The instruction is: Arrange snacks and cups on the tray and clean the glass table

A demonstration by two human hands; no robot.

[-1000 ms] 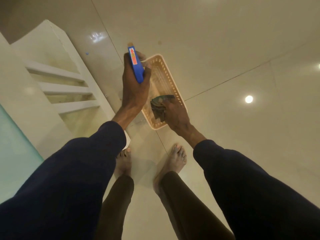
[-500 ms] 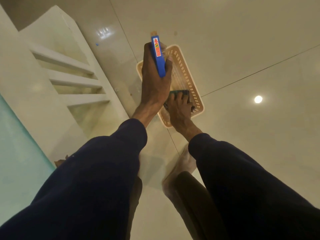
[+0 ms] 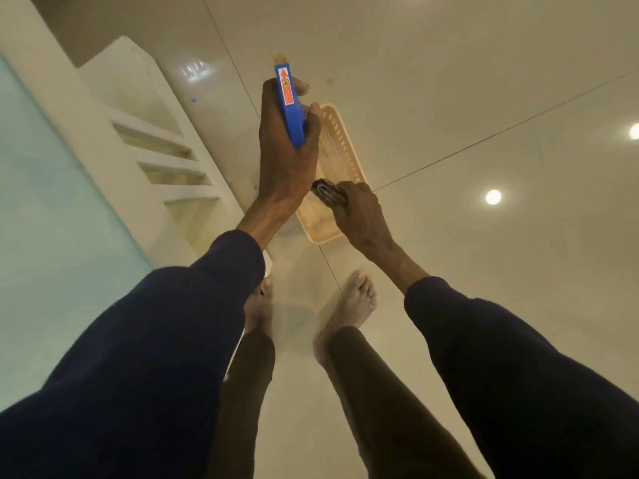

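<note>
**Blue box and dark bundle held over a slotted tray**

A shallow, oblong tray [image 3: 342, 152] of beige plastic, with rounded corners and rows of small slots in its wall, lies on a glossy pale surface; the view does not show whether that is the glass worktop or the floor. Its visible bottom looks bare, and its near end is partly hidden by the hands.

The left hand [image 3: 287, 167] curls round a slim, flat blue box [image 3: 292, 112], held upright on its narrow edge above the tray's far-left side. A red-orange label strip runs down that edge, bearing an arrow and a small round yellow emblem; any writing is too small to read.

The right hand [image 3: 363, 216] grips a dark, crumpled, slightly shiny bundle [image 3: 328, 195] over the tray's near end. Whether this is cloth or a wrapper cannot be told.
</note>
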